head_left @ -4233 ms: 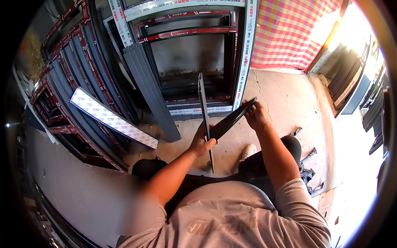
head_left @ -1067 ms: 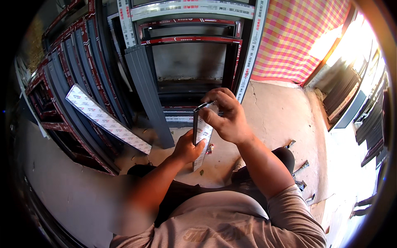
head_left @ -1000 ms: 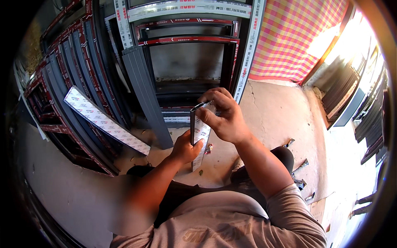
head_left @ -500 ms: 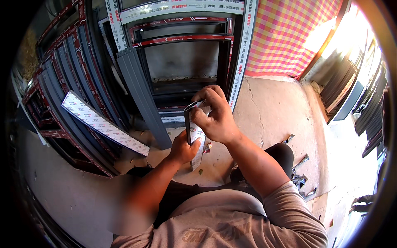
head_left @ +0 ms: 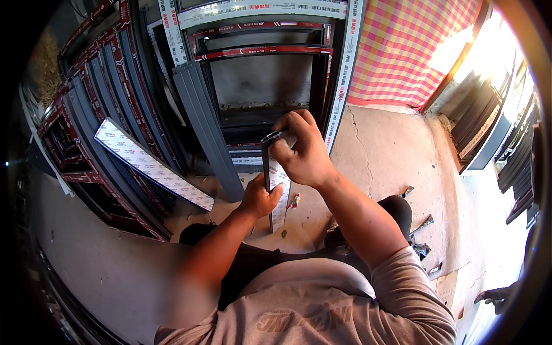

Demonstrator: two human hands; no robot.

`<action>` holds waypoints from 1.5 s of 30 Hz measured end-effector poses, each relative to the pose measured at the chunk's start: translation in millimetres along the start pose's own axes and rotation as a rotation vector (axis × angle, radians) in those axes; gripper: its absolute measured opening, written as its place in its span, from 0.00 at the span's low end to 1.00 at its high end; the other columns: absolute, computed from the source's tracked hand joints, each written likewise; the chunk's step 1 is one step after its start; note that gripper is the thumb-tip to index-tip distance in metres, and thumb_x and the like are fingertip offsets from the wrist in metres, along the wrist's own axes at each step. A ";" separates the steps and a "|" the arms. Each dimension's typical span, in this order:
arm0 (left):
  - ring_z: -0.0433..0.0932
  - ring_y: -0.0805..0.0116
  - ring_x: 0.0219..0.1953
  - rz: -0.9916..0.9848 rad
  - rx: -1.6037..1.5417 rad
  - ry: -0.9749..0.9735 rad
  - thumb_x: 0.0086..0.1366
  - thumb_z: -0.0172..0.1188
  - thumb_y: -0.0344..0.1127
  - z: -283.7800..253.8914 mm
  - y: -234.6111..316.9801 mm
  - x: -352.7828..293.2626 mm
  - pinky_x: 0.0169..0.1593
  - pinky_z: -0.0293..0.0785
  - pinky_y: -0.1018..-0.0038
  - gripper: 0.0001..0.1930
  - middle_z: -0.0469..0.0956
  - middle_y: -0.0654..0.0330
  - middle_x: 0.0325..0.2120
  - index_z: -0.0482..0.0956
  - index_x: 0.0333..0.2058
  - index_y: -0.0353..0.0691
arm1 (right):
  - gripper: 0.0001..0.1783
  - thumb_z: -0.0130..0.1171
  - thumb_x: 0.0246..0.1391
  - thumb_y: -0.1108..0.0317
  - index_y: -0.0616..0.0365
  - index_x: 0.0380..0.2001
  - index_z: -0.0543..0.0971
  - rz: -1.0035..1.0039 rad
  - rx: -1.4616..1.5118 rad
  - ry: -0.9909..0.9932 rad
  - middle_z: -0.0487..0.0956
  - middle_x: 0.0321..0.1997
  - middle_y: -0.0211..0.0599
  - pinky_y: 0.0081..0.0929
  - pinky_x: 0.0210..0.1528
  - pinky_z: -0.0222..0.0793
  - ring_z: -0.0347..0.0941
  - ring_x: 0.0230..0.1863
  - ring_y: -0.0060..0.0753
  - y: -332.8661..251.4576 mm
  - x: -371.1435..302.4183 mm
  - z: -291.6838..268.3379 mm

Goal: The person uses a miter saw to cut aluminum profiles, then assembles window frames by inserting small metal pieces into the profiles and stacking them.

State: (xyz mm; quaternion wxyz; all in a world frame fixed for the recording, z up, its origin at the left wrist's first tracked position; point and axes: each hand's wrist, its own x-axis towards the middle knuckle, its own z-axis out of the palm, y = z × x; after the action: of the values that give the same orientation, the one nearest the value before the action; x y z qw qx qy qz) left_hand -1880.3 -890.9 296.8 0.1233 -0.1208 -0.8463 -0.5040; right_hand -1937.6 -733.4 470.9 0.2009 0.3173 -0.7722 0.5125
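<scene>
A long, narrow panel strip (head_left: 278, 210) with dark edges and printed white film stands upright in front of me, its lower end near the floor. My left hand (head_left: 260, 197) is closed around its middle, the thumb lying on the white face. At the top end, my right hand (head_left: 299, 150) is closed, with its fingers curled over and pressed against the dark end (head_left: 270, 138). The right fingers partly hide what they pinch there.
Dark window frames (head_left: 267, 52) stand ahead, with a grey plank (head_left: 208, 132) leaning on them. A second white-filmed strip (head_left: 152, 164) leans beside stacked frames (head_left: 86, 172) at left. Scraps (head_left: 422, 250) lie at right near my knee; a checked curtain (head_left: 408, 52) hangs behind.
The view has shifted slightly, so the frames sit a little further right. Both hands stay on the strip, with the right hand's grip at its top end nearly unchanged.
</scene>
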 end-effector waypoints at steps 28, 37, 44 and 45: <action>0.84 0.46 0.37 0.069 0.020 0.093 0.66 0.63 0.34 10.2 1.9 3.2 0.44 0.79 0.58 0.13 0.84 0.50 0.33 0.80 0.47 0.37 | 0.11 0.68 0.65 0.67 0.64 0.37 0.80 0.668 0.601 -0.058 0.82 0.31 0.32 0.23 0.31 0.76 0.78 0.28 0.20 -23.8 -1.9 -16.0; 0.84 0.39 0.43 0.073 0.040 0.056 0.66 0.64 0.35 7.6 -0.6 4.6 0.47 0.80 0.55 0.15 0.84 0.45 0.39 0.80 0.49 0.37 | 0.09 0.60 0.67 0.68 0.63 0.34 0.77 0.523 0.551 -0.110 0.81 0.30 0.33 0.24 0.29 0.73 0.75 0.27 0.20 -13.4 -1.1 -8.3; 0.83 0.37 0.43 0.068 0.110 0.108 0.66 0.64 0.36 7.0 18.3 10.5 0.47 0.80 0.53 0.13 0.84 0.43 0.39 0.81 0.46 0.36 | 0.13 0.62 0.56 0.67 0.68 0.29 0.75 0.501 0.220 0.031 0.81 0.25 0.47 0.36 0.36 0.77 0.79 0.28 0.34 17.0 0.5 4.4; 0.83 0.37 0.43 0.031 0.109 0.112 0.66 0.64 0.36 8.4 22.2 12.4 0.47 0.80 0.53 0.13 0.84 0.43 0.40 0.81 0.45 0.36 | 0.12 0.60 0.58 0.67 0.68 0.30 0.76 0.598 0.186 0.007 0.82 0.26 0.44 0.35 0.36 0.77 0.80 0.29 0.33 24.8 1.1 2.2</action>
State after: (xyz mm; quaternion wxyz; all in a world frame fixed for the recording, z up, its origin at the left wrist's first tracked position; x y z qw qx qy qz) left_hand -1885.4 -872.2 315.3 0.1844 -0.0987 -0.8623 -0.4612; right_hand -1955.7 -729.0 454.3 0.0138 0.0912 -0.7804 0.6184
